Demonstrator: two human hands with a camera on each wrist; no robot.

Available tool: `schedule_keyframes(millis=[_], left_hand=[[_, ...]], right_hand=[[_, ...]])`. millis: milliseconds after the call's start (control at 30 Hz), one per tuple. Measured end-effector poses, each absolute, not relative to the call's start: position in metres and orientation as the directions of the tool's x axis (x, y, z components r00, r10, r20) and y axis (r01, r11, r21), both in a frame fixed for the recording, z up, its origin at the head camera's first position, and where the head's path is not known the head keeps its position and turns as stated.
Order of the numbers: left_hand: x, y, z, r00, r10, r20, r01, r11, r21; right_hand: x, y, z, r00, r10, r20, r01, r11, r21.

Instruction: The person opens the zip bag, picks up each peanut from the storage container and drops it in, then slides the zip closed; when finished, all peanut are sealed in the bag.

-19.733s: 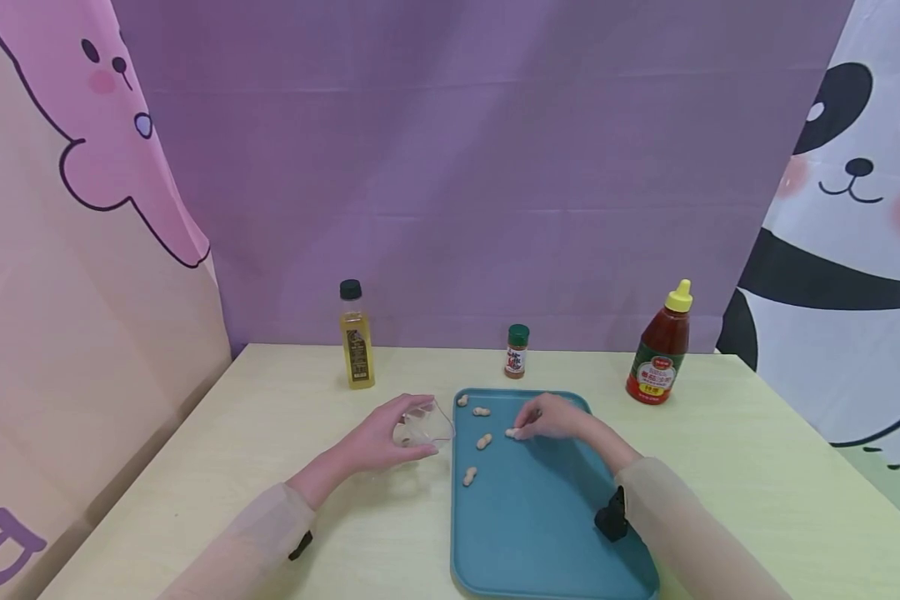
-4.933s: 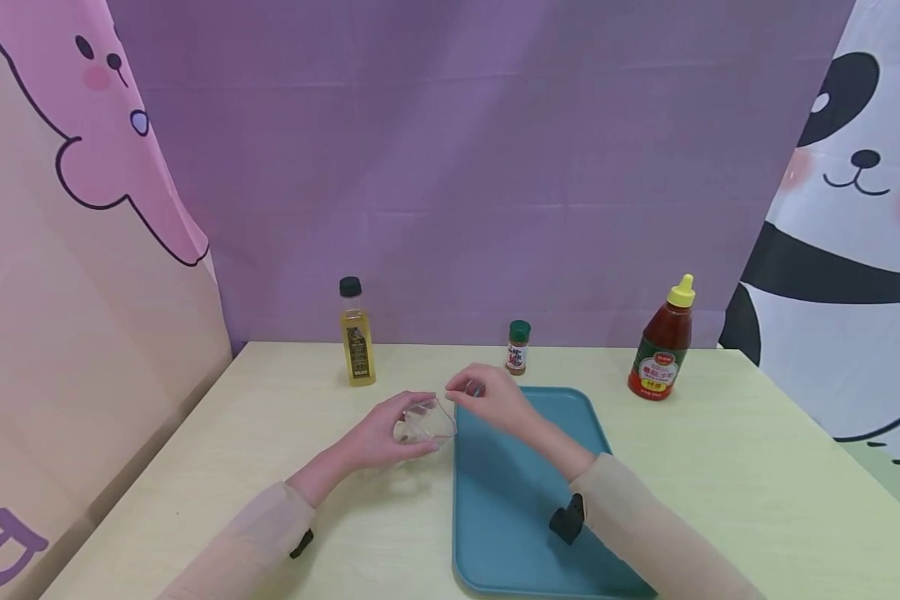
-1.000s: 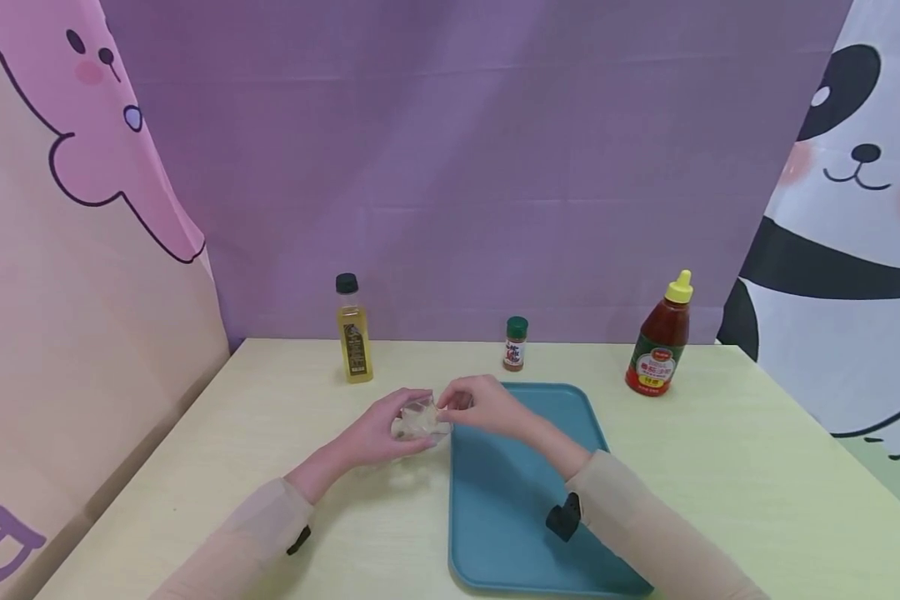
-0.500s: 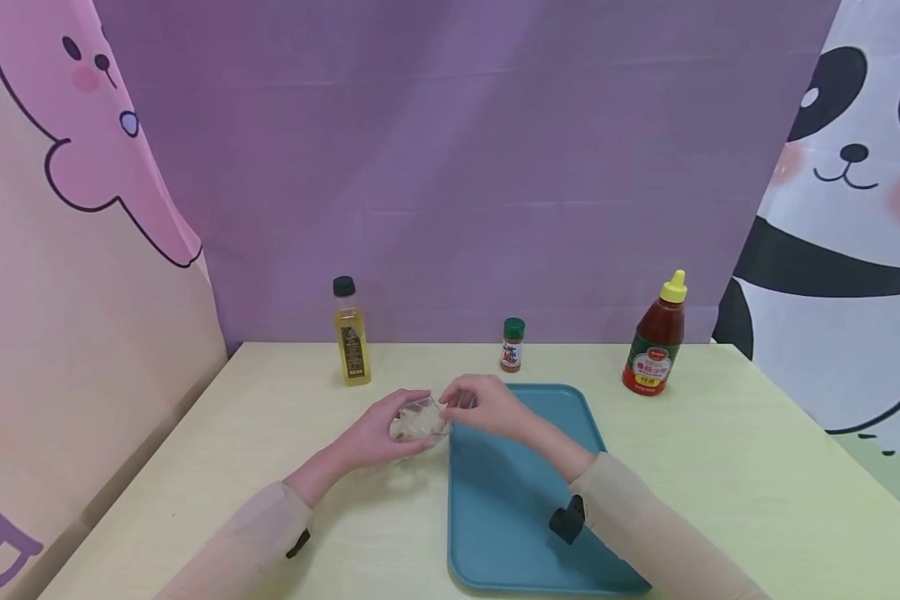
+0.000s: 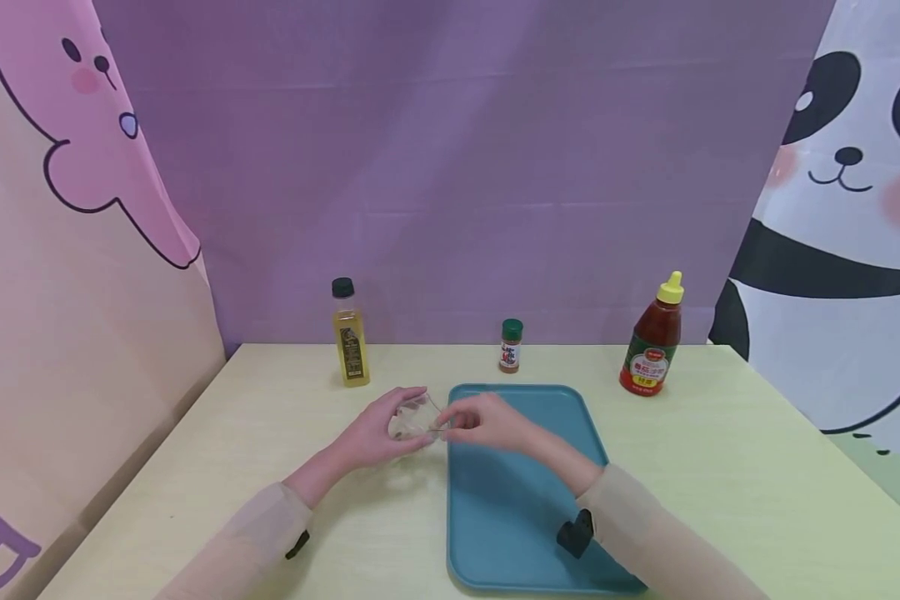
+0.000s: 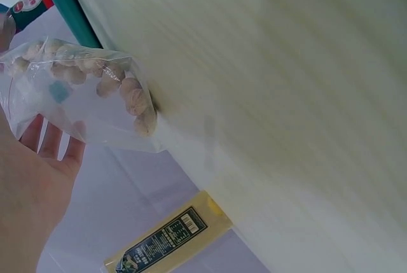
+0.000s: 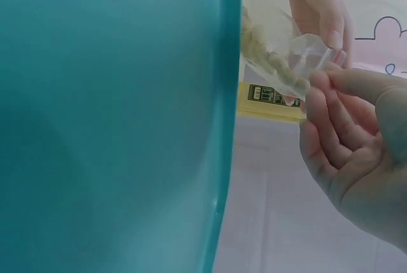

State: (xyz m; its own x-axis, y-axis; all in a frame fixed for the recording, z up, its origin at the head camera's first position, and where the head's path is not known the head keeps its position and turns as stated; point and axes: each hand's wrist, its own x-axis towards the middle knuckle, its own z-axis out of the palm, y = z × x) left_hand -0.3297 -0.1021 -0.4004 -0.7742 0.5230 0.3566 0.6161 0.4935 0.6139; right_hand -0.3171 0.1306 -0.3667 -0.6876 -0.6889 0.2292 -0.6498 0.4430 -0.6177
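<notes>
My left hand (image 5: 371,432) grips a clear zip bag (image 5: 408,422) above the table, left of the blue tray (image 5: 525,533). Whole peanuts in their shells (image 6: 135,100) lie along the bag's lower side in the left wrist view. At the bag's mouth, the thumb and forefinger of my right hand (image 5: 491,422) pinch its edge. The right wrist view shows this pinch at close range, near the red line of the zip (image 7: 336,56). Beneath my right arm, the tray's visible surface is bare.
An oil bottle (image 5: 351,346) stands at the back left. A small jar with a green lid (image 5: 510,348) is behind the tray, and a ketchup bottle (image 5: 648,354) stands at the back right. A purple curtain (image 5: 450,167) hangs behind the table.
Peanuts lay on the tray in the oldest frame; they are gone from it now. My right hand moved from the tray to the bag's mouth, then lower along its edge. My left hand kept its place.
</notes>
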Motion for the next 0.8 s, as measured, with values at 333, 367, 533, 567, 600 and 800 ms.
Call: schedule_keyframes(millis=[333, 367, 533, 567, 600, 800], left_hand=[[-0.331, -0.104, -0.4, -0.762, 0.54, 0.358, 0.627, 0.474, 0.618], [-0.331, -0.105, -0.399, -0.761, 0.537, 0.364, 0.627, 0.468, 0.623], [-0.333, -0.108, -0.397, -0.759, 0.507, 0.407, 0.631, 0.422, 0.651], [-0.334, -0.109, -0.396, -0.762, 0.498, 0.414, 0.629, 0.415, 0.658], [-0.334, -0.11, -0.396, -0.762, 0.489, 0.424, 0.631, 0.414, 0.656], [-0.34, -0.115, -0.398, -0.771, 0.423, 0.476, 0.631, 0.407, 0.66]], right_hand=[[-0.313, 0.127, -0.369, -0.737, -0.651, 0.18, -0.562, 0.444, -0.698], [-0.313, 0.127, -0.369, -0.744, -0.643, 0.183, -0.561, 0.452, -0.693], [-0.315, 0.129, -0.368, -0.778, -0.595, 0.201, -0.55, 0.492, -0.675], [-0.315, 0.129, -0.369, -0.783, -0.587, 0.204, -0.549, 0.501, -0.669], [-0.315, 0.129, -0.369, -0.79, -0.578, 0.205, -0.545, 0.508, -0.667], [-0.313, 0.124, -0.367, -0.83, -0.507, 0.235, -0.512, 0.521, -0.683]])
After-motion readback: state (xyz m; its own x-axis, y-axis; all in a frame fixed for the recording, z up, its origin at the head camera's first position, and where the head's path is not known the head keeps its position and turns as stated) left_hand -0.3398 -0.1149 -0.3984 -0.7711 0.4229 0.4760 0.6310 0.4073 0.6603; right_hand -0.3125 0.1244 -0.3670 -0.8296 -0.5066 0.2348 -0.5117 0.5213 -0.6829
